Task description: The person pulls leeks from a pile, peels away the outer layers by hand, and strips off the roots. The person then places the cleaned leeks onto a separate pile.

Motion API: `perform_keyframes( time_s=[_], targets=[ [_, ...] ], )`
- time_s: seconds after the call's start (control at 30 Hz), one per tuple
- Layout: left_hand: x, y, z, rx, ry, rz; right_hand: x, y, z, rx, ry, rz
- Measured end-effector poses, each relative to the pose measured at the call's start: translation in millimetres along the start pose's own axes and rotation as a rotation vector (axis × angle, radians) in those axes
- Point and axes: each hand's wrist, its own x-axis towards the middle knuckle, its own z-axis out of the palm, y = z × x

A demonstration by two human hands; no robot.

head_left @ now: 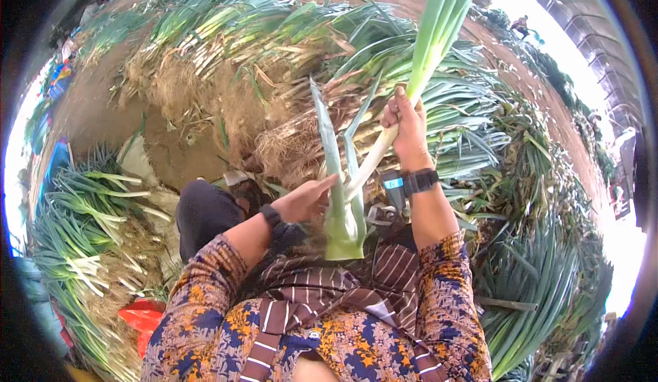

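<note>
My right hand [409,127] is closed round a leek [436,29]. Its broad green top points up and away, and its white shank slants down towards my lap. At the shank's lower end a loose outer leaf [345,235] hangs with its pale base downwards; two green tips stand up from it. My left hand [308,200] grips this leaf at its left side, with the thumb along it and the other fingers partly hidden. Past my hands lie rooty leeks [288,142] in a heap.
A long row of leeks [226,36] curves across the ground ahead. More leeks [89,204] lie at my left near a red plastic bag [142,320]. Green leaves [534,293] are heaped at my right. A striped apron [308,282] covers my lap.
</note>
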Motion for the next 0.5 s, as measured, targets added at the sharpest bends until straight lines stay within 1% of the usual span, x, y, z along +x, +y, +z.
perform_keyframes(
  time_s=[0.03,0.13,0.17,0.2,0.27,0.33,0.37,0.4,0.43,0.47,0.5],
  targets=[
    [13,-7,2,0.128,0.078,-0.006,-10,-1,-1,-0.034,-0.03,-0.046],
    [30,-13,27,0.222,0.086,0.14,-50,-12,7,-0.089,-0.055,-0.149],
    [26,-10,43,0.25,0.213,0.172,-63,-14,10,-0.104,-0.005,-0.178],
    [29,-14,43,0.323,0.286,0.191,-74,-18,12,-0.084,-0.017,-0.192],
    [46,-25,30,0.47,0.445,0.232,-94,-21,11,-0.154,0.003,-0.271],
    [111,-64,-24,0.451,0.715,0.183,-111,-26,3,-0.168,-0.004,-0.373],
    [57,-26,16,0.636,0.889,0.132,-120,-31,-1,-0.192,-0.051,-0.467],
    [62,-31,5,0.708,0.902,0.145,-128,-35,2,-0.085,-0.053,-0.564],
    [73,-40,-14,0.784,0.91,0.155,-135,-42,5,-0.126,0.015,-0.62],
    [79,-45,-25,0.866,0.914,0.164,-143,-50,4,-0.061,0.019,-0.614],
    [56,-30,-10,0.86,0.874,0.123,-149,-62,4,-0.038,0.014,-0.633]
  ],
)
